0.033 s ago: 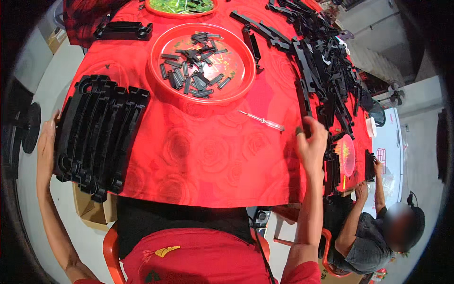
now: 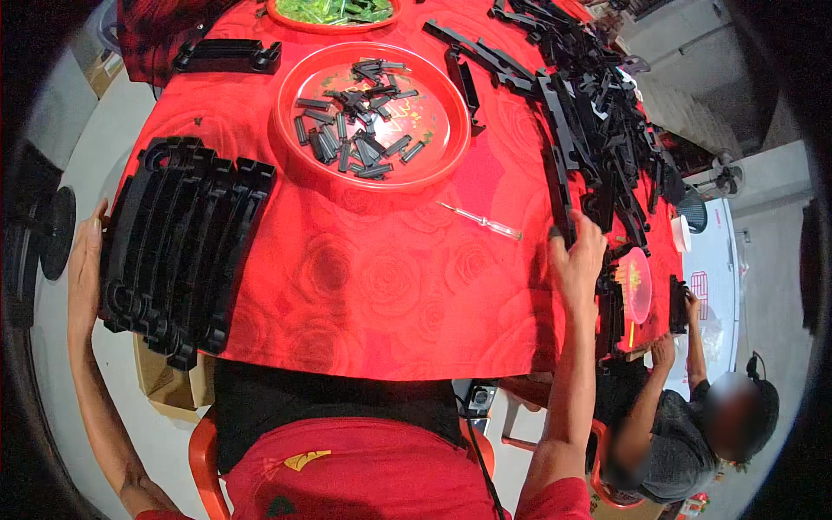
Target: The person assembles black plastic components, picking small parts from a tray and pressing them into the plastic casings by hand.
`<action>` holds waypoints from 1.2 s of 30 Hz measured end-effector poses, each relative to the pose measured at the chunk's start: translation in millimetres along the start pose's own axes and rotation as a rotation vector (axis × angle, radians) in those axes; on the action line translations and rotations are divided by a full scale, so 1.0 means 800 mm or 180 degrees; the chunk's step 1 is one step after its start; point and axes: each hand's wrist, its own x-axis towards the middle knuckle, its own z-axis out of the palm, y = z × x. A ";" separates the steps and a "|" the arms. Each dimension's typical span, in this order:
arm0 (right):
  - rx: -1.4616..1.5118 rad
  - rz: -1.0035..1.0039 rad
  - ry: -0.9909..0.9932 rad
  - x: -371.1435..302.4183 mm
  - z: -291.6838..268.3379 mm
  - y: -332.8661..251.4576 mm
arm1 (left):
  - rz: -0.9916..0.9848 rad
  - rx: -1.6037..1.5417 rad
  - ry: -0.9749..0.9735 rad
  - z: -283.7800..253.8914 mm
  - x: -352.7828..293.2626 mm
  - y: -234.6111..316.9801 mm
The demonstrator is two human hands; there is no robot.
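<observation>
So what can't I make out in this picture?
Head view, far tray: its far side is cut off by the top edge.
Head view, black strip: the right hand hides its near end, so the grip is unclear.
Head view, heap: overlapping pieces hide one another.
Head view, co-worker's face: blurred.

Left hand point(image 2: 87, 251) and right hand point(image 2: 579, 264) well apart, both bare.
The left hand lies flattened, fingers point(image 2: 98, 218) extended forward, its forearm point(image 2: 102, 403) running back from the wrist; the right hand is partly curled, thumb point(image 2: 559, 250) on its inner side, wrist nearly in line with the forearm point(image 2: 569, 390) behind.
</observation>
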 end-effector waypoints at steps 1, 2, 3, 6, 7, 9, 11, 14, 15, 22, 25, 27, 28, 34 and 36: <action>-0.0510 -0.0219 0.0196 0.002 0.020 0.043 | -0.0017 -0.0068 0.0026 0.003 0.004 0.003; -0.0489 -0.0223 0.0184 0.009 0.029 0.050 | -0.0064 -0.0101 0.0061 0.005 0.005 0.002; -0.0477 0.0143 -0.0241 0.017 0.034 0.049 | -0.0080 -0.0082 0.0075 0.002 0.004 0.000; -0.0307 0.0398 -0.0485 0.021 0.034 0.043 | -0.0197 0.0024 0.0099 -0.003 0.003 -0.002; -0.0123 0.0459 -0.0473 0.021 0.027 0.039 | -0.0148 0.0105 0.0042 -0.005 0.003 -0.001; 0.0179 0.0438 -0.0313 0.012 0.019 0.040 | -0.0095 0.0177 -0.0014 -0.005 0.003 0.000; 0.0734 0.0570 -0.0303 -0.006 0.008 0.045 | -0.0214 -0.0137 -0.0036 -0.003 0.004 -0.001; 0.1718 0.0643 -0.0161 -0.038 -0.007 0.037 | -0.0250 -0.0048 0.0043 -0.004 0.001 0.000; 0.2947 0.1374 -0.0387 -0.044 -0.033 0.014 | -0.0243 -0.0095 0.0029 0.001 0.001 -0.009; 0.6261 0.2811 -0.1311 -0.092 -0.075 -0.066 | -0.0011 0.0000 0.0426 -0.021 -0.007 -0.024; 0.6348 0.3038 -0.1544 -0.109 -0.078 -0.091 | 0.0198 0.0303 0.1143 -0.032 -0.019 -0.009; 0.5903 0.2757 -0.1915 -0.111 -0.089 -0.110 | 0.0398 0.0363 0.1793 -0.025 -0.027 0.023; 0.5459 0.2474 -0.2251 -0.109 -0.095 -0.116 | 0.0383 0.0404 0.1803 -0.025 -0.035 0.044; 0.4326 0.2377 -0.3013 -0.115 -0.098 -0.147 | 0.1244 -0.0065 0.1657 0.024 -0.136 0.166; 0.3995 0.1621 -0.3010 -0.117 -0.096 -0.177 | 0.2069 -0.0356 0.0383 0.049 -0.142 0.201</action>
